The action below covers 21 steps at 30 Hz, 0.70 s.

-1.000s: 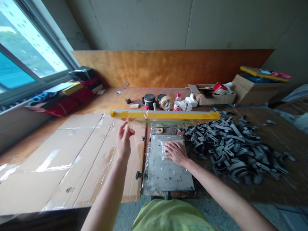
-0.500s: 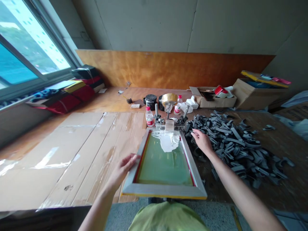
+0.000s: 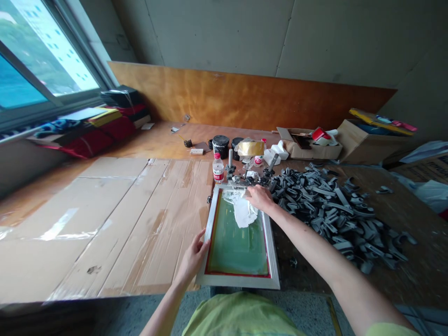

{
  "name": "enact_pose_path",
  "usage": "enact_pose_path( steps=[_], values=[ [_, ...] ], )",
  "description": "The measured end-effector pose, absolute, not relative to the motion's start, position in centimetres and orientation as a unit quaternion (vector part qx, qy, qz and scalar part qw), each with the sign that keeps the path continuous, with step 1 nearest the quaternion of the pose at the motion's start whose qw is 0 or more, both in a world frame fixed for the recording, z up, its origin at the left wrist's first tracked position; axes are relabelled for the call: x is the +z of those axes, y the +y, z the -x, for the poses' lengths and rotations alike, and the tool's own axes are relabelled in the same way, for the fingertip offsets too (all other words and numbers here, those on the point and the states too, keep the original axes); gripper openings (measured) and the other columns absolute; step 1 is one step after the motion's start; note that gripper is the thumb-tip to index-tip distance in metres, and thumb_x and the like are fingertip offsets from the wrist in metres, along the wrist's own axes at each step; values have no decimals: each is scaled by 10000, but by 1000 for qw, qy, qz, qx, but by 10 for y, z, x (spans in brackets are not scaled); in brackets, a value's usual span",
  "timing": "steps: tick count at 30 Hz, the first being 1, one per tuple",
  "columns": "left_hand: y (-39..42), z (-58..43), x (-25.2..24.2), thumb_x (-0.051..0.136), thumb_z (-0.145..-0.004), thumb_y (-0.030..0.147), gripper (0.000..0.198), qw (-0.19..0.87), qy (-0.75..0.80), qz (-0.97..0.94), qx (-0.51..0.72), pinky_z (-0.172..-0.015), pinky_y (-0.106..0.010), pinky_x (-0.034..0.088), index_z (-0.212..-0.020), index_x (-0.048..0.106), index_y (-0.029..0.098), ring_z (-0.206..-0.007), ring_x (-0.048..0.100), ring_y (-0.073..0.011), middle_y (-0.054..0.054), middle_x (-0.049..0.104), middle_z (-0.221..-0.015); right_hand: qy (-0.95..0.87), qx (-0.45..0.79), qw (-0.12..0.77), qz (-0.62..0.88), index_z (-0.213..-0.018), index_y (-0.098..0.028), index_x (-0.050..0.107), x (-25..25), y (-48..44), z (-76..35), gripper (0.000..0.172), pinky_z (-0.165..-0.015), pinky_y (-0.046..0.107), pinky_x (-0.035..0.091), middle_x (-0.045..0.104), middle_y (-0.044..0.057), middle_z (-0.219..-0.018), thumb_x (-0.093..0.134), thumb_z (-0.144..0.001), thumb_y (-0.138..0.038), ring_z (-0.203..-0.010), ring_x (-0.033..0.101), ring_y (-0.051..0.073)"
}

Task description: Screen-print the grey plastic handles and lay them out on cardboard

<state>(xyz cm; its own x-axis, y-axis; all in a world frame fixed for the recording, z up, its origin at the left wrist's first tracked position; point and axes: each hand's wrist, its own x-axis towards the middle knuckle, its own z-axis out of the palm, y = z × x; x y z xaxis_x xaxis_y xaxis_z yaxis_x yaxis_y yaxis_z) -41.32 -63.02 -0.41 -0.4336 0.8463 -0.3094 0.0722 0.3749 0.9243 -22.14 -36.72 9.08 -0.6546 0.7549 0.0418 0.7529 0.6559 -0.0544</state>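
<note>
A screen printing frame with a silver border and green mesh lies on the table before me. White ink is pooled on the far part of its mesh. My left hand grips the frame's left side, thumb over the border. At the far end of the mesh, my right hand is closed around a squeegee, which is mostly hidden by the fingers. Behind the frame stands a metal hinge clamp with two upright posts.
Grey plastic parts are heaped to the right. Flattened cardboard covers the left of the table. Behind the frame are a red-capped bottle, a black tub and a roll of tape. Open boxes stand at back right.
The frame's near end has come down, and its yellow underside no longer shows. My right hand has moved left from beside the grey parts and taken hold of the squeegee. My left hand stays on the frame.
</note>
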Motion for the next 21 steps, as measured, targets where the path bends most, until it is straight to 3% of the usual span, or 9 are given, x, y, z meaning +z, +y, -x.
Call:
enact_pose_path(
  steps=[7, 14, 18, 21],
  values=[
    [-631, 412, -8, 533, -809, 659, 743, 458, 700, -303, 457, -549, -250, 414, -1374, 475, 180, -618, 561, -161, 36, 586, -691, -903, -12, 55, 427, -923, -199, 651, 76, -384, 211, 91, -704, 302, 435, 702, 92, -945, 581, -873, -228, -932, 609, 236],
    [-632, 412, -8, 537, -813, 655, 752, 471, 696, -295, 454, -550, -247, 402, -1392, 457, 182, -615, 550, -155, 42, 568, -689, -977, 39, 35, 208, -876, -190, 659, 74, -421, 191, 218, -713, 292, 419, 673, 62, -872, 497, -814, -60, -906, 576, 206],
    [-632, 411, -6, 539, -811, 661, 752, 468, 695, -294, 459, -550, -247, 402, -1382, 470, 176, -617, 552, -153, 34, 581, -703, -985, 61, 26, 157, -861, -197, 664, 84, -423, 169, 225, -714, 283, 414, 664, 53, -866, 491, -824, -58, -870, 568, 191],
    [-632, 410, -7, 545, -792, 683, 771, 458, 701, -291, 463, -544, -250, 402, -1364, 490, 170, -601, 554, -156, 34, 581, -689, -984, 87, 19, 151, -831, -213, 661, 91, -412, 170, 139, -691, 269, 407, 660, 30, -842, 563, -836, -116, -838, 570, 179]
  ],
)
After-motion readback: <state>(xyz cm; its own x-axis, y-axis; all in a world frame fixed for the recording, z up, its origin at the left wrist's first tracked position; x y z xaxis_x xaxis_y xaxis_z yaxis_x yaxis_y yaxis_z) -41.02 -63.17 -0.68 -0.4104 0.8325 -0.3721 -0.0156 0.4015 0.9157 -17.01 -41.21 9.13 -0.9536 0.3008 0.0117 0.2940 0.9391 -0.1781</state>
